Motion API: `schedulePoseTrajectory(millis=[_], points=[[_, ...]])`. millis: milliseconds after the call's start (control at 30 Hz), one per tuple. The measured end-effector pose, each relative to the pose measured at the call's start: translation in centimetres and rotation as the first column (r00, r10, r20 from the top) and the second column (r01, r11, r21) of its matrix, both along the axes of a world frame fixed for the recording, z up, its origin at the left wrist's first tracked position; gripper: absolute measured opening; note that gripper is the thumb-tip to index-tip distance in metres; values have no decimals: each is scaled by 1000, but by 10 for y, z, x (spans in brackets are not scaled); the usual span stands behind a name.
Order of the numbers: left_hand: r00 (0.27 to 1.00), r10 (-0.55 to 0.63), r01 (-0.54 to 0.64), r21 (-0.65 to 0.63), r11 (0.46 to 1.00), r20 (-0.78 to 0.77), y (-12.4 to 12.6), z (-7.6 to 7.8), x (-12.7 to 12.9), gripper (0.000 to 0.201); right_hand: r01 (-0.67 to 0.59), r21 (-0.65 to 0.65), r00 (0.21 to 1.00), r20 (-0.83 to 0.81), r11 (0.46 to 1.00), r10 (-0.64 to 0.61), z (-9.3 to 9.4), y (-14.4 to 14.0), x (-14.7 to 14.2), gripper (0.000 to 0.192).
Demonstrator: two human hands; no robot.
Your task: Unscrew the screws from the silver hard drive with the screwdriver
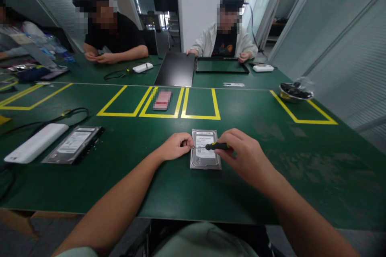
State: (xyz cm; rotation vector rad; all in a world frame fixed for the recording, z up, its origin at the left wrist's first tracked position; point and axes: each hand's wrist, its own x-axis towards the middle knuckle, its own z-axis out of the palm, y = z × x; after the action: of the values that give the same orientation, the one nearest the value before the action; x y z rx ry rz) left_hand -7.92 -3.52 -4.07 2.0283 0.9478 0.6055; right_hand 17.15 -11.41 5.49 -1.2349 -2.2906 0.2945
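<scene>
A hard drive lies flat on the green table in front of me, label side up. My right hand is closed round the dark handle of a screwdriver, held almost level above the drive. Its thin shaft points left, and the tip reaches my left fingers. At the drive's left edge, my left hand is closed, thumb and fingertips together by the screwdriver tip. Whatever those fingertips pinch is too small to make out.
A second hard drive with small bits beside it and a white power bank lie left. A pink phone sits inside yellow tape. A metal bowl stands right. Across, a person handles a black panel and frame.
</scene>
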Motion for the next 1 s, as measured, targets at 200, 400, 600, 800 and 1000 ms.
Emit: schedulePoseTrajectory(millis=[200, 400, 600, 800, 1000], points=[[1000, -14, 14, -10, 1000, 3, 0, 1, -3, 18, 16, 130, 997, -83, 991, -5, 19, 5, 18, 11], [999, -42, 42, -10, 999, 16, -2, 5, -4, 9, 47, 145, 998, -49, 988, -40, 26, 11, 24, 12], [999, -42, 42, 9, 999, -3, -3, 7, -3, 9, 6, 108, 998, -69, 994, 1, 27, 13, 12, 10], [999, -26, 27, 21, 999, -37, -2, 7, -2, 8, -55, 96, 988, -136, 994, 68, 12, 8, 4, 8], [999, -20, 22, 33, 999, -45, -2, 7, -1, 8, -62, 87, 984, -160, 994, 75, 1, 8, 4, 9]])
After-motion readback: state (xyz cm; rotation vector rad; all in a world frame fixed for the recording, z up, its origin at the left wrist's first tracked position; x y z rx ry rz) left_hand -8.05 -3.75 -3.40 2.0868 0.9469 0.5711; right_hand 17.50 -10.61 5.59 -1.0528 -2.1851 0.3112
